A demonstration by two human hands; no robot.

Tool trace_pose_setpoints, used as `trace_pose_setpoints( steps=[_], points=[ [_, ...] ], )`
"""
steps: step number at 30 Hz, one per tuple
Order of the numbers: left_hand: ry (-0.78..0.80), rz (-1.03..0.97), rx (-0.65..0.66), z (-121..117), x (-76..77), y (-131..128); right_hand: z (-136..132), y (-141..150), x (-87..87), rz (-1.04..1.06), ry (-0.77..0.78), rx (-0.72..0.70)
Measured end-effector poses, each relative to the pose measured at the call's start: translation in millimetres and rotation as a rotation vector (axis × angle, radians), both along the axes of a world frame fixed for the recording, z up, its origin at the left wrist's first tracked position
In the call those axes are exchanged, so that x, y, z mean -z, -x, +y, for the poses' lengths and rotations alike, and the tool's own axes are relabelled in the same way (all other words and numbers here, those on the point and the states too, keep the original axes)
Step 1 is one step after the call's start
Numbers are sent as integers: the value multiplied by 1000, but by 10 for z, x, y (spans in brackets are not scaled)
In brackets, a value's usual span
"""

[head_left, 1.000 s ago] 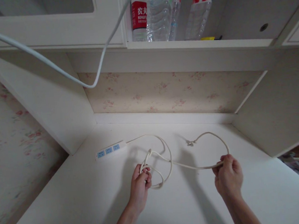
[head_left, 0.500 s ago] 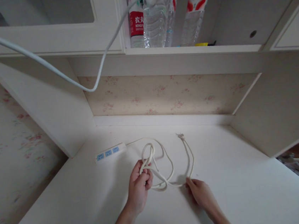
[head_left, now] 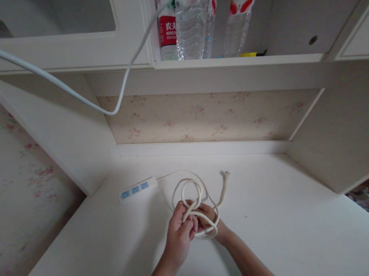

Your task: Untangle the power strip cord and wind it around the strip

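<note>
My left hand (head_left: 179, 233) is closed around a loosely looped off-white power cord (head_left: 194, 208), its loops standing out beyond the fingers. Against it, behind the loops, my right hand (head_left: 219, 231) has its fingers on the same cord; the loops and my left hand partly hide them. The cord runs back to a white power strip (head_left: 139, 189) with blue sockets, lying on the desk to the left. At the cord's other end, the plug (head_left: 225, 173) rests on the desk, beyond my hands and to the right.
The white desk (head_left: 288, 219) is bounded by side panels and a low back ledge. Overhead, a cabinet shelf (head_left: 239, 60) holds several plastic bottles (head_left: 192, 23). A thick white cable (head_left: 63, 82) hangs across the upper left, close to the camera.
My right hand has moved left with the cord and joined my left hand behind the loops. The plug end now trails in a shorter length. The power strip has stayed put.
</note>
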State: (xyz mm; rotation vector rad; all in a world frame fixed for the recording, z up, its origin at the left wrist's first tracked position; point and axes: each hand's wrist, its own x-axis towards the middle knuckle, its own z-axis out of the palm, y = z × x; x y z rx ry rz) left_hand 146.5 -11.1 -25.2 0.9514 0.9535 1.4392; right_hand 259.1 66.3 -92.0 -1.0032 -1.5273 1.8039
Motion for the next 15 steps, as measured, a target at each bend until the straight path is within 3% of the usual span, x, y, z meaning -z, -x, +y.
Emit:
trace_pose_setpoints(
  steps=[2, 5, 7, 12, 15],
  points=[
    [-8, 4, -42, -8, 45, 69, 5, -62, -11, 144, 161, 140],
    [-26, 64, -102, -13, 142, 164, -57, -200, -63, 477, 548, 446],
    [-35, 150, -116, -14, 199, 178, -145, -252, -152, 587, 670, 523],
    [-94, 317, -34, -33, 281, 35, -448, -197, -446, 697, 483, 445],
    [-126, 415, -25, -59, 337, -44, -606, -162, -428, 772, 453, 501]
  ],
)
